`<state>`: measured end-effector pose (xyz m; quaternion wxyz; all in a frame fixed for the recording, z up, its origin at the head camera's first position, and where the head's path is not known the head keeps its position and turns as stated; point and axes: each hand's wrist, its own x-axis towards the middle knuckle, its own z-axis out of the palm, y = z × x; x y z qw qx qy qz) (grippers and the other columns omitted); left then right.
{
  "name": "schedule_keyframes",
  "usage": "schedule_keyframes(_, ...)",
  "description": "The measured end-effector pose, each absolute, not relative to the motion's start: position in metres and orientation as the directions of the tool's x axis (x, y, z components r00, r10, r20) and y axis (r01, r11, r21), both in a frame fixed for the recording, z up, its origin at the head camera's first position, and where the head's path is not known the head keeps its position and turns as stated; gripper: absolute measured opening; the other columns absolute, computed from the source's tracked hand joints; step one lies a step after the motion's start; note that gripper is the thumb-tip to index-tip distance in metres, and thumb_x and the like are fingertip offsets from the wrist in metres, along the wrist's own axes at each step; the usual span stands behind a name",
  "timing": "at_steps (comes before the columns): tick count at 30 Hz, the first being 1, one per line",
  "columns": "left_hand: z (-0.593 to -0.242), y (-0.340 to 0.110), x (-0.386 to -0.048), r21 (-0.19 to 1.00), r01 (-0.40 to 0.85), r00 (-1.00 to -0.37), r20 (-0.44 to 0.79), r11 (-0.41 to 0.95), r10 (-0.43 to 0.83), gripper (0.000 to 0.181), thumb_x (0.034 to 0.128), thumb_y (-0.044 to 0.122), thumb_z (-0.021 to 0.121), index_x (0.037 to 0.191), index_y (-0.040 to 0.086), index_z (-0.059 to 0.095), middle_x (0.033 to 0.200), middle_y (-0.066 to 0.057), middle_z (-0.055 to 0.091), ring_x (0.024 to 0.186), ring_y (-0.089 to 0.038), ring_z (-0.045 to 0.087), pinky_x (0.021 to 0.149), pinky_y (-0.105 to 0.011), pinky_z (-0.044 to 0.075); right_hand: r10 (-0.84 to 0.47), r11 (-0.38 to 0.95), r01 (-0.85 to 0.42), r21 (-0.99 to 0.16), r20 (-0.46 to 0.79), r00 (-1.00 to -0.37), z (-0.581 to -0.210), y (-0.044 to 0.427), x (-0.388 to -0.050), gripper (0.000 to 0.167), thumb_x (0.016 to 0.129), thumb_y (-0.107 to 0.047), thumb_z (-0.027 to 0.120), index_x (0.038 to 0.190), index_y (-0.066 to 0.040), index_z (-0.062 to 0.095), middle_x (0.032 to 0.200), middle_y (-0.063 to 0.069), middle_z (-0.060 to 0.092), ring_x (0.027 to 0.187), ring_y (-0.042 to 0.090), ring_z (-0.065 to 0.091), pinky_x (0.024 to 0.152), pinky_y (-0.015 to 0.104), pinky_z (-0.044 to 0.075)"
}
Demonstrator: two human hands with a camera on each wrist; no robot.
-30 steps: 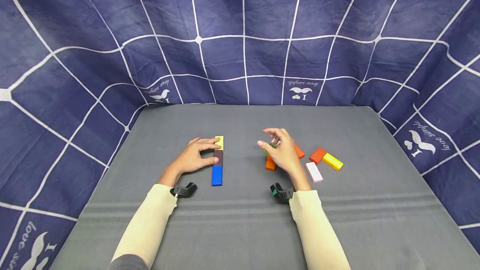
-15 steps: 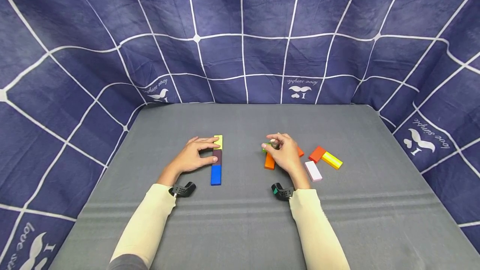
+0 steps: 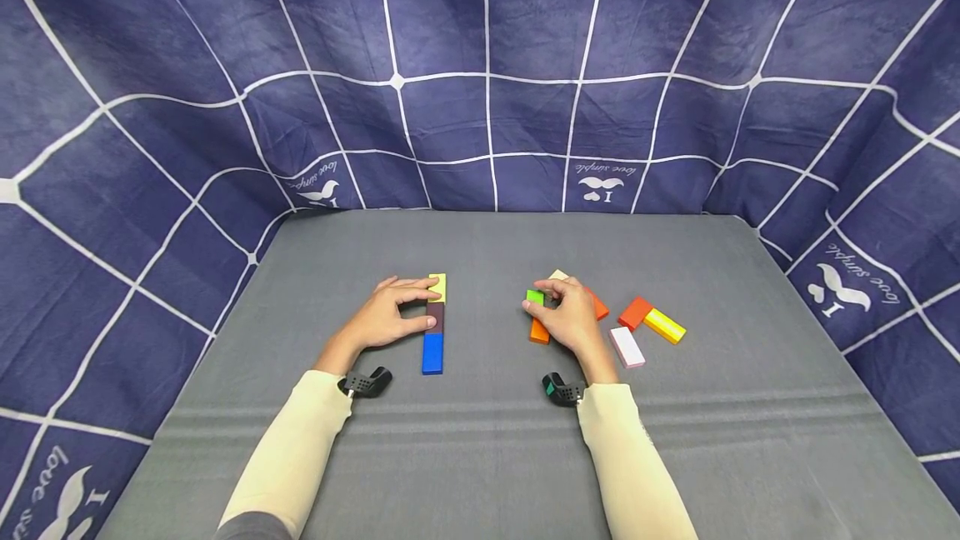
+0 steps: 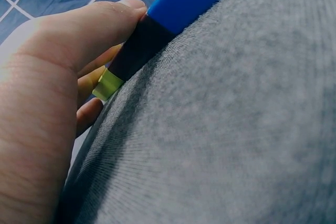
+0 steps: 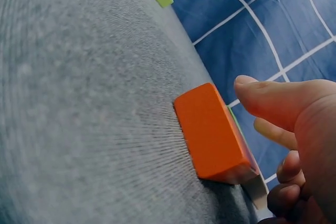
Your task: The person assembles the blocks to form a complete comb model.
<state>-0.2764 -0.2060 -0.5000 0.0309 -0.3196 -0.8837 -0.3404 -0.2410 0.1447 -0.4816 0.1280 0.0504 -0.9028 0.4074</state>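
Observation:
A yellow block (image 3: pixel 439 286), a dark brown block (image 3: pixel 436 317) and a blue block (image 3: pixel 432 354) lie end to end in a row. My left hand (image 3: pixel 386 315) touches the row from its left side, thumb on the brown block and fingertips on the yellow one. My right hand (image 3: pixel 570 315) is over a loose group of blocks, thumb and index finger apart on either side of a green block (image 3: pixel 535 297). In the right wrist view, the fingertips look clear of it. An orange block (image 5: pixel 212 135) lies just nearer me; a cream block (image 3: pixel 558 275) is partly hidden behind the fingers.
Right of my right hand lie an orange-red block (image 3: pixel 597 304), partly hidden, a red block (image 3: pixel 635 312), a yellow block with stripes (image 3: pixel 665 326) and a pale pink block (image 3: pixel 627 347). A grey cloth covers the table (image 3: pixel 480 440); a blue checked curtain (image 3: pixel 525 115) surrounds it.
My right hand has lowered slightly toward me, and its thumb and index finger have come closer together around the green block, which now shows more. My left hand stays on the row.

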Motion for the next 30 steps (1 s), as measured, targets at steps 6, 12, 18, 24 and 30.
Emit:
schedule_keyframes(6, -0.4996, -0.2058, -0.2755, 0.583, 0.584, -0.795, 0.272, 0.565, 0.542, 0.042, 0.0848, 0.041, 0.080, 0.124, 0.029, 0.072, 0.148, 0.006, 0.056, 0.138, -0.021, 0.051, 0.121, -0.061, 0.015, 0.021, 0.665, -0.174, -0.726, 0.251, -0.968, -0.4820, 0.1428, -0.2403, 0.039, 0.077, -0.030, 0.087, 0.110, -0.012, 0.078, 0.088, 0.009, 0.061, 0.087, 0.021, 0.056, 0.078, 0.031, 0.042)
schedule_keyframes(12, -0.5005, -0.2061, -0.2759, 0.579, 0.583, -0.797, 0.272, 0.570, 0.539, 0.042, 0.0845, 0.041, 0.080, 0.124, 0.030, 0.072, 0.148, 0.007, 0.056, 0.138, -0.021, 0.051, 0.121, -0.060, 0.015, 0.015, 0.677, -0.178, -0.714, 0.255, -0.967, -0.4815, 0.1423, -0.2392, 0.040, 0.076, -0.028, 0.087, 0.111, -0.010, 0.078, 0.090, 0.009, 0.066, 0.088, 0.022, 0.057, 0.079, 0.033, 0.043)
schedule_keyframes(18, -0.5005, -0.2063, -0.2756, 0.581, 0.583, -0.797, 0.272, 0.568, 0.539, 0.042, 0.0842, 0.042, 0.080, 0.124, 0.031, 0.071, 0.148, 0.007, 0.056, 0.138, -0.020, 0.051, 0.121, -0.060, 0.016, 0.032, 0.696, -0.147, -0.703, 0.235, -0.971, -0.4823, 0.1411, -0.2399, 0.040, 0.077, -0.029, 0.086, 0.112, -0.012, 0.077, 0.092, 0.009, 0.068, 0.090, 0.023, 0.058, 0.080, 0.034, 0.044)
schedule_keyframes(24, -0.5002, -0.2067, -0.2757, 0.581, 0.580, -0.799, 0.272, 0.570, 0.536, 0.042, 0.0841, 0.041, 0.080, 0.124, 0.031, 0.072, 0.148, 0.008, 0.056, 0.138, -0.020, 0.051, 0.121, -0.059, 0.016, 0.066, 0.716, -0.105, -0.690, 0.217, -0.974, -0.4829, 0.1372, -0.2393, 0.040, 0.079, -0.030, 0.085, 0.114, -0.013, 0.077, 0.099, 0.011, 0.067, 0.093, 0.024, 0.060, 0.083, 0.038, 0.046)
schedule_keyframes(30, -0.4997, -0.2062, -0.2754, 0.577, 0.587, -0.795, 0.276, 0.568, 0.541, 0.041, 0.0844, 0.040, 0.080, 0.123, 0.030, 0.072, 0.148, 0.005, 0.057, 0.138, -0.021, 0.051, 0.121, -0.060, 0.016, 0.073, 0.716, -0.103, -0.691, 0.221, -0.972, -0.4837, 0.1350, -0.2377, 0.038, 0.080, -0.030, 0.084, 0.113, -0.013, 0.077, 0.100, 0.012, 0.066, 0.092, 0.025, 0.060, 0.080, 0.037, 0.046)
